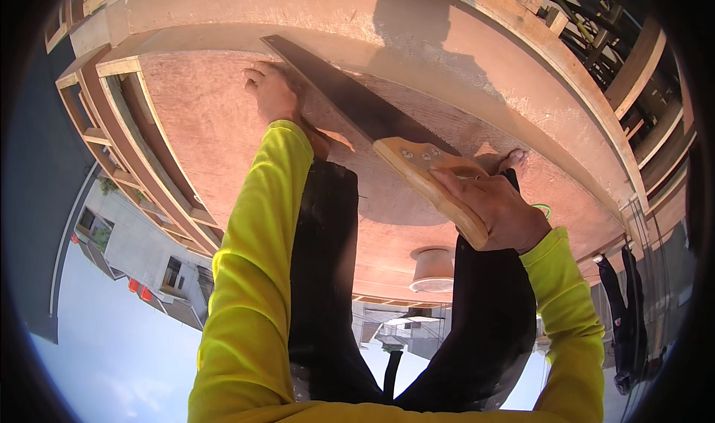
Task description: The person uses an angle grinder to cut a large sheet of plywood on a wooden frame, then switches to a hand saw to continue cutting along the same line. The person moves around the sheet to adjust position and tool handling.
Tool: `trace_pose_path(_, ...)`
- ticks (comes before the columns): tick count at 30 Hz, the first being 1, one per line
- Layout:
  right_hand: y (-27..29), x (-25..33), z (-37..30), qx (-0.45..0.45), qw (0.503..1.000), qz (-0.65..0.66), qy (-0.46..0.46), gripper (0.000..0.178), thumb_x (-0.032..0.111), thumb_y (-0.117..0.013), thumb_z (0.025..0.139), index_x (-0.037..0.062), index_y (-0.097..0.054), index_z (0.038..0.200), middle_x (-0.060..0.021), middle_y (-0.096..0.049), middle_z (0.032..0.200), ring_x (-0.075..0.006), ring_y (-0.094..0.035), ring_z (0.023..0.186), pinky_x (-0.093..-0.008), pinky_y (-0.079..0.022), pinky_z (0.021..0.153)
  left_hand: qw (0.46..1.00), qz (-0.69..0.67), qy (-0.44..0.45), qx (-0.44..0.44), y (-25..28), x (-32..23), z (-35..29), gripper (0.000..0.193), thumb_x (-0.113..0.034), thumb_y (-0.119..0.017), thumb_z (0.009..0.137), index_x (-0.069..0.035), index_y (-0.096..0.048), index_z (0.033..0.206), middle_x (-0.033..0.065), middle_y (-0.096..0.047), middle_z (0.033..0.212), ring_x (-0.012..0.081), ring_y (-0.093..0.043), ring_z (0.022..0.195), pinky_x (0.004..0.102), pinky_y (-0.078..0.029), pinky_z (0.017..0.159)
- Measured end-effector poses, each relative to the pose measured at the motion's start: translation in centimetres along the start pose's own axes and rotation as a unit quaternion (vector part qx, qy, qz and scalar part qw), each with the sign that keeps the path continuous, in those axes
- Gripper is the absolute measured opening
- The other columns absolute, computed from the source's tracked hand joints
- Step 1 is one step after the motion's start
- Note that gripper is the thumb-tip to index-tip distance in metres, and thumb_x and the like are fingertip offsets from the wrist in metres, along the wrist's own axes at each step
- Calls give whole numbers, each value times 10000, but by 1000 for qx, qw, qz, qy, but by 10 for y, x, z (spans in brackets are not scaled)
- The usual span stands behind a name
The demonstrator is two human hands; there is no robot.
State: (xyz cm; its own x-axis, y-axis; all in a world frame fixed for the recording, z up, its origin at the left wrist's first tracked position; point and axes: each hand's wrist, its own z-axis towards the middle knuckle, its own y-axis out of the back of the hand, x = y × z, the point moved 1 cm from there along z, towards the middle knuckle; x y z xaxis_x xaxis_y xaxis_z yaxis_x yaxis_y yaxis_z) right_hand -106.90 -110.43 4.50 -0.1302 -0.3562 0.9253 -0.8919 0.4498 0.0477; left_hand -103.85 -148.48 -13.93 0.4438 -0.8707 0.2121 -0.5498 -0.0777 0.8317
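Observation:
My right hand [495, 207] is wrapped round the pale wooden handle [439, 185] of a handsaw. The dark saw blade [365, 103] slants up and left over the reddish plywood sheet [197, 99], its toothed edge facing the far side. Beside the tip half of the blade, my left hand [274, 91] rests on the plywood with fingers curled in; whether anything is inside them is hidden. The blade tip reaches the far strip of the board, just beyond my left hand. Part of my bare foot [514, 158] shows near the handle.
A long pale board [246, 2] curves along the far side, with my shadow on it. Open wooden framing [119, 110] stands at the left, and loose timber [640, 69] lies at the far right. A round tub-like object [433, 269] sits between my legs. Dark clothes [625, 311] hang at the right.

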Motion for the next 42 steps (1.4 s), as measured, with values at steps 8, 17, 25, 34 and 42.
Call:
trace_pose_path(8, -9, 10, -21, -45, 999, -22, 16, 955, 197, -835, 710, 15, -382, 1531, -186, -709, 1134, -356, -686, 1049, -444, -566, 902, 1000, 0, -22, -9, 6, -3, 8, 899, -258, -689, 805, 171, -278, 1479, 424, -313, 1507, 550, -398, 1333, 500, -407, 1104)
trace_pose_path(17, -8, 34, -35, -60, 996, -60, 1, 874, 105, -813, 730, 28, -411, 1502, -182, -710, 1115, -378, -681, 1016, -447, -555, 887, 999, 29, 6, 16, 14, -9, 9, 1019, -480, -730, 840, 210, -302, 1457, 418, -364, 1490, 504, -386, 1386, 475, -350, 1144)
trace_pose_path(25, -11, 17, 10, -13, 997, -27, -75, 809, 94, -776, 764, 4, -450, 1499, -185, -715, 1055, -353, -719, 874, -425, -574, 838, 994, 101, -35, -8, -8, -1, 15, 1094, -568, -736, 810, 219, -318, 1445, 423, -380, 1478, 503, -408, 1374, 469, -356, 1138)
trace_pose_path(34, -21, 23, 29, -36, 994, -70, -72, 776, 85, -788, 754, -42, -481, 1456, -182, -727, 1038, -336, -733, 936, -453, -538, 990, 1000, 21, -4, 4, 0, -8, 15, 1086, -465, -788, 784, 182, -265, 1482, 427, -329, 1496, 539, -381, 1367, 508, -362, 1142)
trace_pose_path(42, -9, 26, -10, -29, 995, -56, -78, 766, 76, -779, 779, -24, -470, 1472, -176, -737, 1040, -341, -742, 872, -456, -569, 910, 1000, 15, -10, 16, 7, -7, 9, 1152, -560, -805, 766, 197, -293, 1467, 426, -358, 1494, 501, -414, 1372, 461, -367, 1154)
